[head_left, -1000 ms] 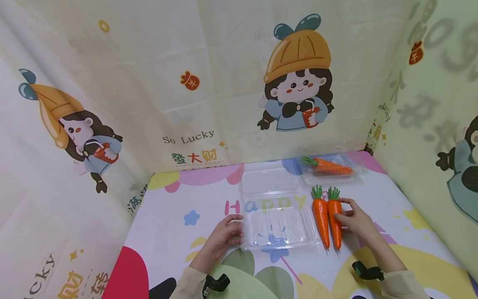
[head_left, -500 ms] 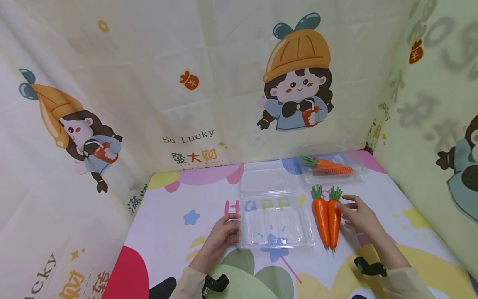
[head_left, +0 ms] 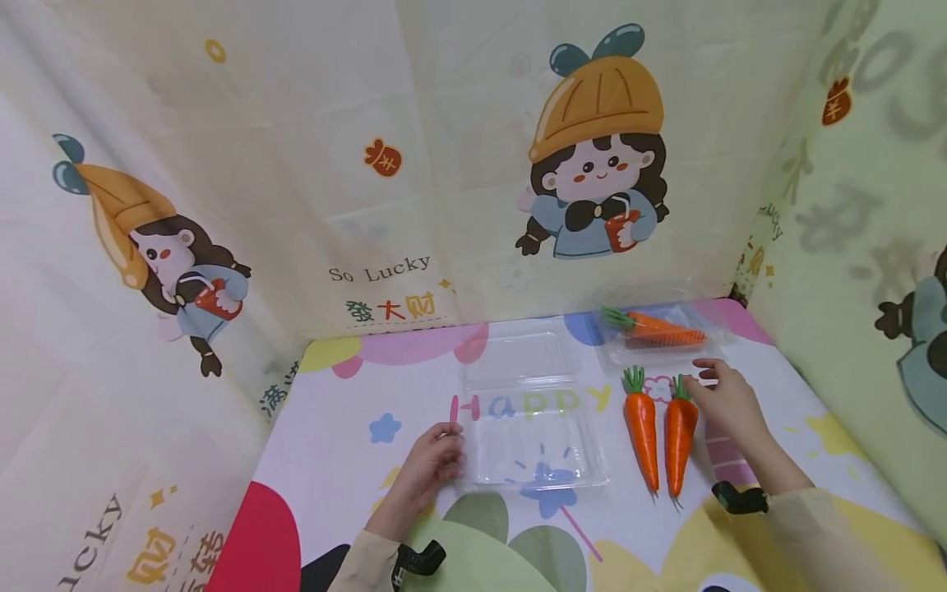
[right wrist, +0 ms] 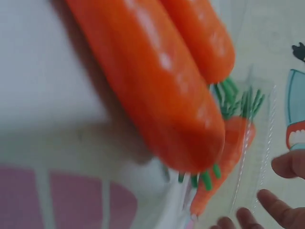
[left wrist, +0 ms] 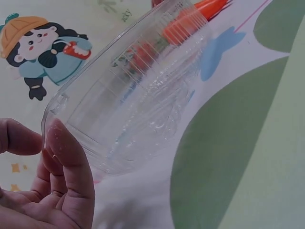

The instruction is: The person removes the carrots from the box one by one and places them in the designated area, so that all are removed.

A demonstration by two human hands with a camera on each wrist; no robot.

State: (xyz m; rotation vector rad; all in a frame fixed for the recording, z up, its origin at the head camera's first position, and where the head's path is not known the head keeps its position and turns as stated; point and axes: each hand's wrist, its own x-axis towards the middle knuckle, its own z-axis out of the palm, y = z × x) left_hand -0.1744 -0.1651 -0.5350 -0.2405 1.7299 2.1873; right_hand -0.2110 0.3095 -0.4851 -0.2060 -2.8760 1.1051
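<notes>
At the middle of the table lies a clear plastic clamshell box, its lid folded back flat towards the wall. My left hand pinches its left edge between thumb and fingers, as the left wrist view shows at the rim. To the right of the box, two orange carrots with green tops, a left one and a right one, lie side by side with a gap between. Over the right carrot's top end is my right hand; its fingers are spread, with nothing between them.
A second clear plastic box with carrot inside stands at the back right, near the wall. Printed cloth walls rise behind and at both sides of the patterned tablecloth.
The clear box has slid left along with my left hand. The right carrot has moved apart from the left one, and my right hand has shifted up and right, towards its green top.
</notes>
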